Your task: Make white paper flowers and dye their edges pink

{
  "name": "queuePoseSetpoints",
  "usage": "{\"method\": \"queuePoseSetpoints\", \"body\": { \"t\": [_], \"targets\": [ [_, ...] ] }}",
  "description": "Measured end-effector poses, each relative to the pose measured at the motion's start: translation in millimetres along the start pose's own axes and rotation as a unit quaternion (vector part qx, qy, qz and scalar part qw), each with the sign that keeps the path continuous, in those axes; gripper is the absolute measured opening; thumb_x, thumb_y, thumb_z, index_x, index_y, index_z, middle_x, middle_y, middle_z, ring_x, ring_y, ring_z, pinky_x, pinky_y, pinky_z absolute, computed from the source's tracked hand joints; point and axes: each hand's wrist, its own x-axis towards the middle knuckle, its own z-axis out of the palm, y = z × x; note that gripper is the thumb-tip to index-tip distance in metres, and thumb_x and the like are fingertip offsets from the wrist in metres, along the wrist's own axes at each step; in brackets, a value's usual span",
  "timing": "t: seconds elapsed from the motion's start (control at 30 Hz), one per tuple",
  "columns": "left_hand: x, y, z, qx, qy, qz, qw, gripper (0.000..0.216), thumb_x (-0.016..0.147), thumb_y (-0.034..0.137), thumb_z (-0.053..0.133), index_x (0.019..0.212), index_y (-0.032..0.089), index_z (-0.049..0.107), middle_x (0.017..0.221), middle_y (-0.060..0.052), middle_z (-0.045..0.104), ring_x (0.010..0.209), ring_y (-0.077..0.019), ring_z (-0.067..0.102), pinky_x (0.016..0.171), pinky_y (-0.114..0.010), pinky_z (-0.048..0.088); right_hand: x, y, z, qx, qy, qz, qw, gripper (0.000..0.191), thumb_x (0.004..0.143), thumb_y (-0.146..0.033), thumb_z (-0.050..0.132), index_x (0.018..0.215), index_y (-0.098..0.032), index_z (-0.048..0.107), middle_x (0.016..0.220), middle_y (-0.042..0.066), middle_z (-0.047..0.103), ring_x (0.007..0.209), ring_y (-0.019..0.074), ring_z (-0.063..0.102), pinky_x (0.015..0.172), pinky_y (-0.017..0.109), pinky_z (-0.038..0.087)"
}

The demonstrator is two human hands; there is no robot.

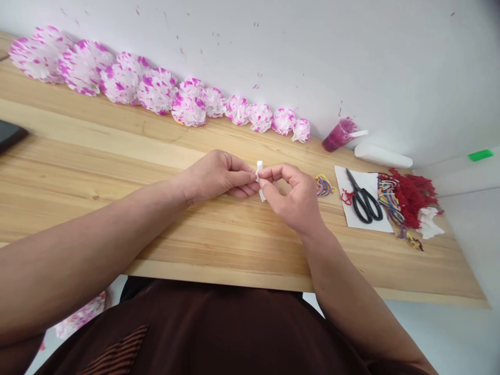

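A narrow folded strip of white tissue paper [260,166] is held above the middle of the wooden table, its two ends showing above and below my fingers. My left hand [226,176] pinches the strip at its middle from the left, thumb against fingers. From the right, my right hand [291,192] pinches at the same spot with thumb and forefinger. Fingertips hide the strip's centre, so I cannot tell if a cord runs around it. Just right of my right hand lies a small bunch of coloured cords [324,186].
Pink-spotted white tissue pompoms [156,89] line the wall. A cup of purple liquid [339,135] stands near a white roll [383,155]. At right, black scissors [365,200] lie on white paper [347,172] beside red crinkled material [416,195]. A dark object [11,135] sits far left.
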Motion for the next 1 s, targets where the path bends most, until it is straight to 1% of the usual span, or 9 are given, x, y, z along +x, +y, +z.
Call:
{"method": "queuePoseSetpoints", "body": {
  "t": [0.13, 0.23, 0.33, 0.43, 0.53, 0.7, 0.83, 1.0],
  "targets": [
    [-1, 1, 2, -0.008, 0.009, 0.003, 1.0, 0.022, 0.074, 0.037, 0.087, 0.083, 0.017, 0.082, 0.088, -0.007, 0.082, 0.08, -0.017, 0.077, 0.078, -0.026, 0.063, 0, 0, 0, -0.026, 0.01, -0.039, 0.999, 0.011, 0.082, -0.017, 0.068, 0.09, -0.023, 0.071, 0.088, 0.002, 0.077, 0.085, 0.0211, 0.071, 0.087, 0.041, 0.055],
    [-2, 1, 4, -0.016, 0.021, 0.008, 1.0, 0.024, 0.073, 0.038, 0.088, 0.083, 0.017, 0.082, 0.087, -0.007, 0.082, 0.079, -0.0167, 0.077, 0.078, -0.026, 0.063, 0, -3, 0, -0.068, 0.037, -0.067, 0.995, 0.01, 0.081, -0.016, 0.067, 0.085, -0.025, 0.068, 0.086, 0.001, 0.075, 0.088, 0.0227, 0.068, 0.087, 0.042, 0.053],
    [-1, -1, 6, -0.021, 0.034, 0.016, 0.999, 0.025, 0.071, 0.038, 0.089, 0.08, 0.017, 0.081, 0.084, -0.007, 0.081, 0.077, -0.0169, 0.076, 0.078, -0.027, 0.064, -1, -7, 1, -0.11, 0.053, -0.078, 0.989, 0.009, 0.079, -0.018, 0.068, 0.079, -0.026, 0.065, 0.085, 0.003, 0.075, 0.091, 0.0256, 0.066, 0.087, 0.045, 0.05],
    [0, -3, 6, -0.017, 0.038, 0.027, 0.999, 0.023, 0.071, 0.038, 0.089, 0.077, 0.017, 0.08, 0.085, -0.007, 0.081, 0.077, -0.0172, 0.076, 0.078, -0.028, 0.064, -2, -9, 3, -0.13, 0.059, -0.078, 0.987, 0.008, 0.078, -0.019, 0.069, 0.078, -0.026, 0.065, 0.083, 0.003, 0.075, 0.091, 0.0271, 0.066, 0.087, 0.047, 0.049],
    [0, -4, 7, 0.005, 0.051, 0.032, 0.998, 0.019, 0.073, 0.036, 0.087, 0.078, 0.018, 0.08, 0.083, -0.006, 0.081, 0.076, -0.0167, 0.076, 0.075, -0.026, 0.063, -2, -9, 5, -0.142, 0.069, -0.079, 0.984, 0.008, 0.078, -0.02, 0.07, 0.077, -0.027, 0.065, 0.081, 0.003, 0.076, 0.09, 0.0274, 0.066, 0.086, 0.047, 0.049],
    [-2, -4, 9, 0.025, 0.056, 0.042, 0.997, 0.014, 0.074, 0.032, 0.084, 0.079, 0.019, 0.082, 0.084, -0.005, 0.081, 0.076, -0.0159, 0.075, 0.071, -0.023, 0.061, -1, -7, 7, -0.151, 0.073, -0.07, 0.983, 0.01, 0.078, -0.017, 0.067, 0.074, -0.026, 0.063, 0.078, 0.003, 0.075, 0.088, 0.0271, 0.065, 0.086, 0.047, 0.049],
    [-1, -5, 9, 0.022, 0.051, 0.037, 0.998, 0.016, 0.073, 0.032, 0.086, 0.08, 0.019, 0.082, 0.083, -0.005, 0.081, 0.076, -0.0166, 0.075, 0.073, -0.025, 0.062, 0, -6, 7, -0.13, 0.062, -0.048, 0.988, 0.01, 0.078, -0.017, 0.065, 0.073, -0.025, 0.062, 0.078, 0.002, 0.073, 0.087, 0.026, 0.065, 0.085, 0.045, 0.048],
    [1, -6, 7, -0.019, 0.04, 0.025, 0.999, 0.021, 0.073, 0.036, 0.088, 0.082, 0.018, 0.081, 0.088, -0.006, 0.082, 0.079, -0.0155, 0.076, 0.078, -0.026, 0.063, 1, -4, 4, -0.096, 0.066, -0.027, 0.993, 0.01, 0.08, -0.019, 0.064, 0.073, -0.025, 0.062, 0.078, 0.0, 0.072, 0.083, 0.0222, 0.065, 0.084, 0.041, 0.05]
  ]
}}
